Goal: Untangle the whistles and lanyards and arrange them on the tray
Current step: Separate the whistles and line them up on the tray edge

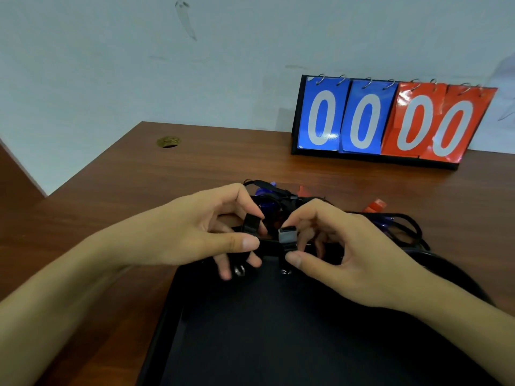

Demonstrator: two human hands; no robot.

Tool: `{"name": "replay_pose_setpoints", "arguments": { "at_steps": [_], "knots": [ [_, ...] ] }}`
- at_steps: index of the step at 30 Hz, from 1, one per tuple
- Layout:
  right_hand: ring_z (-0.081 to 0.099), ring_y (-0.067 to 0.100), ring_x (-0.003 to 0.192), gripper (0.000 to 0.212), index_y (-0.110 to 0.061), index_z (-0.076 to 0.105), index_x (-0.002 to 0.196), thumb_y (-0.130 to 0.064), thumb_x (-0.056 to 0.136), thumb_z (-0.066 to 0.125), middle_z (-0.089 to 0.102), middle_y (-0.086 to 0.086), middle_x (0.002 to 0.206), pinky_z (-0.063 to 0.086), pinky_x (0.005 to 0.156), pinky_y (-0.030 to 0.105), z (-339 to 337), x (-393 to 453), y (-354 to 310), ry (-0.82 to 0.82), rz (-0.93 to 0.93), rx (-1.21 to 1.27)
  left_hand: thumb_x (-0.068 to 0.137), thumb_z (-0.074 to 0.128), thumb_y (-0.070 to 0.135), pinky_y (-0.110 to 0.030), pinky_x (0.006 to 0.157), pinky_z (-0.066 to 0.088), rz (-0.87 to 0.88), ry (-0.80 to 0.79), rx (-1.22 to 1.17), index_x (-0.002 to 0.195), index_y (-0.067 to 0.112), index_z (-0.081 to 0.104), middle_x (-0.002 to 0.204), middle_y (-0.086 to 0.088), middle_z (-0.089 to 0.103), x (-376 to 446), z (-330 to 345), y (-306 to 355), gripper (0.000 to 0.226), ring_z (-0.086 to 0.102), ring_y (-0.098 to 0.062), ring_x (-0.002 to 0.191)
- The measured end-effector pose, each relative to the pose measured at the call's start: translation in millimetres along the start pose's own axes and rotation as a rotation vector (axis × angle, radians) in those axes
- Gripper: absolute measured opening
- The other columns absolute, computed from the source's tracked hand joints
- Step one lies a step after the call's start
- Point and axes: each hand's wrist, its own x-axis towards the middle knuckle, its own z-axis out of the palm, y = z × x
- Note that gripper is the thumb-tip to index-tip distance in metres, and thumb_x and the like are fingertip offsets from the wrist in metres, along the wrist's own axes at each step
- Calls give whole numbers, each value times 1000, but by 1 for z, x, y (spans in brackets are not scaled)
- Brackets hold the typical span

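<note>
A black tray (250,330) lies on the wooden desk in front of me. Just beyond its far rim sits a tangled heap of black lanyards (281,195) with blue whistles (266,207) and red whistles (376,206) mixed in. My left hand (200,232) pinches a black lanyard strap (249,222) between thumb and fingers. My right hand (342,246) pinches a black clip with a grey end (287,236) on a lanyard. Both hands hover over the tray's far edge, close together. Small metal clasps (239,270) hang below the fingers.
A flip scoreboard (387,121) with blue and red cards showing zeros stands at the back right against the wall. A round cable hole (168,142) sits at the desk's back left. The desk's left edge runs diagonally toward me.
</note>
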Motion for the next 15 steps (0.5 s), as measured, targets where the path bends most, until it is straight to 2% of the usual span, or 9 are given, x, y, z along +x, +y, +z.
{"name": "replay_pose_setpoints", "arguments": {
  "at_steps": [2, 5, 8, 10, 15],
  "knots": [
    [66, 10, 89, 31, -35, 59, 113, -30, 88, 77, 63, -16, 97, 49, 68, 16, -1, 0, 0, 3, -17, -14, 90, 73, 15, -33, 54, 61, 2, 36, 58, 111, 19, 58, 116, -6, 71, 0, 0, 1, 26, 80, -28, 84],
    [64, 12, 93, 29, -34, 60, 112, -29, 88, 77, 62, -12, 98, 48, 71, 15, -2, 0, -1, -22, -31, -28, 79, 81, 34, -26, 58, 58, 34, 122, 187, 100, 33, 67, 102, -1, 79, -1, 0, 3, 25, 76, -21, 68],
    [63, 12, 96, 29, -34, 60, 111, -32, 87, 76, 62, -13, 99, 49, 74, 18, -2, -1, -2, -42, -34, -34, 76, 83, 35, -12, 75, 51, 98, 162, 253, 101, 31, 72, 93, 5, 80, 1, -2, 1, 28, 73, -7, 78],
    [61, 11, 96, 28, -34, 61, 110, -32, 87, 77, 61, -14, 101, 46, 74, 15, -2, -1, -2, -19, -46, -44, 78, 84, 35, -7, 71, 47, 72, 157, 316, 103, 32, 71, 92, 11, 79, 3, -2, -2, 29, 70, -3, 76],
    [61, 11, 93, 28, -35, 62, 111, -31, 87, 76, 61, -12, 99, 45, 72, 15, 0, -1, 0, 5, -30, -50, 81, 82, 39, -10, 69, 49, 38, 206, 346, 103, 34, 71, 90, 12, 78, 8, -6, -11, 26, 71, -5, 77]
  ]
}}
